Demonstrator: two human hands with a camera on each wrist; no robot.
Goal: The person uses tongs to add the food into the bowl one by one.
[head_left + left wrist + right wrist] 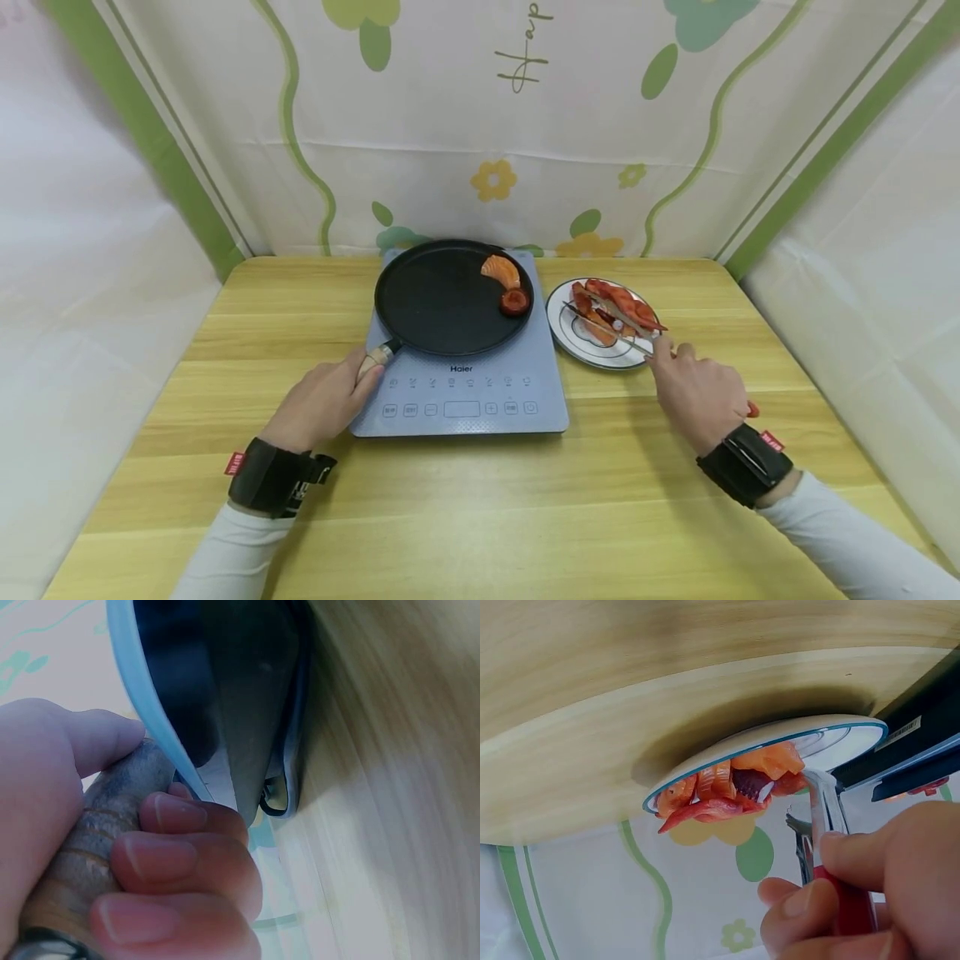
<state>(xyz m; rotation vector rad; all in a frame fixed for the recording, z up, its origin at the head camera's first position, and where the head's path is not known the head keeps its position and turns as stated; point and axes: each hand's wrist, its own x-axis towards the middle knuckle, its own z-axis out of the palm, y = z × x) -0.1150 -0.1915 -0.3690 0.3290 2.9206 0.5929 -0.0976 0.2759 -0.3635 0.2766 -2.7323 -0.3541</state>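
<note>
My left hand [318,404] grips the wooden handle [112,806] of a flat black pan [442,308]. At the pan's right side lie an orange salmon slice [501,270] and a dark red round piece of food [514,302]. Tongs with a red handle [851,904] are in my right hand [699,396], thumb on one arm and fingers curled at the other. Their spread arms reach over a white plate [564,335] heaped with red and orange food pieces [712,791]. One tip is right at an orange piece [772,759] by the rim in the right wrist view.
Under the pan is a grey induction cooker [495,383] with a touch panel along its front. The plate stands just right of it on the wooden table [480,508]. A patterned cloth [450,117] hangs behind, and white cloth walls stand left and right.
</note>
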